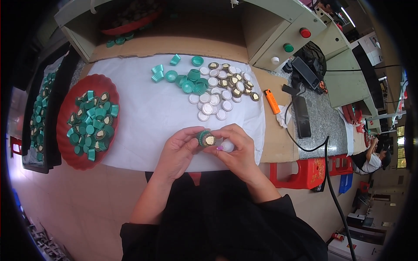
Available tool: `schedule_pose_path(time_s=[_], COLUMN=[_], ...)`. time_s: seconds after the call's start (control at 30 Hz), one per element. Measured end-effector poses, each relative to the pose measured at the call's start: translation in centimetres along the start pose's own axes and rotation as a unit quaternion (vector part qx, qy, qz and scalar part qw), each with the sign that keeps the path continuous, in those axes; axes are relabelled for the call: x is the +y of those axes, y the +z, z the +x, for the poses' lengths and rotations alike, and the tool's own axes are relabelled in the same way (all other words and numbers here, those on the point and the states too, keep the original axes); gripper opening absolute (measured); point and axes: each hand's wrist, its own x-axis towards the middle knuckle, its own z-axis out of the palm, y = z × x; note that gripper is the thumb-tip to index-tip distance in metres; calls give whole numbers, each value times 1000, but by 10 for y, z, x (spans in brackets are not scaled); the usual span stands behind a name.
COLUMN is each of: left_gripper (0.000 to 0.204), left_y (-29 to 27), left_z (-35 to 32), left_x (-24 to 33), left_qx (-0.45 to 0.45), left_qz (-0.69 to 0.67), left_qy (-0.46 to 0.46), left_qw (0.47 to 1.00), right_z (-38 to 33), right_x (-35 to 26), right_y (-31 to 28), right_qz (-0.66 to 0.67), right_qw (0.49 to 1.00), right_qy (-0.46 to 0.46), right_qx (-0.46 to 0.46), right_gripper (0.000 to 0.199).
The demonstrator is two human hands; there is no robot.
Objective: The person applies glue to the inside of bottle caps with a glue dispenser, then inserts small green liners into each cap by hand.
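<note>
My left hand [177, 150] is closed around a small green fluted cup [204, 138], with a dark round disc bearing a gold emblem showing at its end. Close beside it, my right hand [240, 152] is closed on a small white bottle [227, 145] with a purple tip. The right fingertips come up near the cup's edge; whether they touch it I cannot tell. Beyond my hands, loose green cups [188, 86] lie in a cluster. Next to them spread many scalloped discs [214, 100], some white side up, others with gold emblems showing.
At the left, a red scalloped bowl [63, 143] holds green cups, several with gold emblems. Farther left is a black tray [28, 162] of similar pieces. White paper [130, 130] covers the worktop. An orange lighter [272, 102] and a cable [307, 149] lie at the right.
</note>
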Motion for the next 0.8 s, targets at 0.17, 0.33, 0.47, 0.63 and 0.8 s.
schedule_pose_path(time_s=[0.17,0.33,0.47,0.63,0.8], left_gripper=[27,27,27,26,25], left_y=[-1,-2,-2,-3,3], left_z=[0,-1,-1,-1,0], left_x=[0,0,0,-2,-1], left_qx=[2,1,2,3,-14], left_qz=[11,12,19,26,23], left_qy=[-6,-10,-16,-9,23], left_qw=[1000,1000,1000,1000,999], right_z=[0,1,1,0,1], right_x=[1,1,1,1,-1], right_y=[1,1,1,1,-3], right_qz=[2,-2,2,6,20], right_qw=[1000,1000,1000,1000,1000], right_qy=[-1,4,2,6,10], right_qx=[4,2,4,0,-22], right_gripper=[33,32,31,32,35])
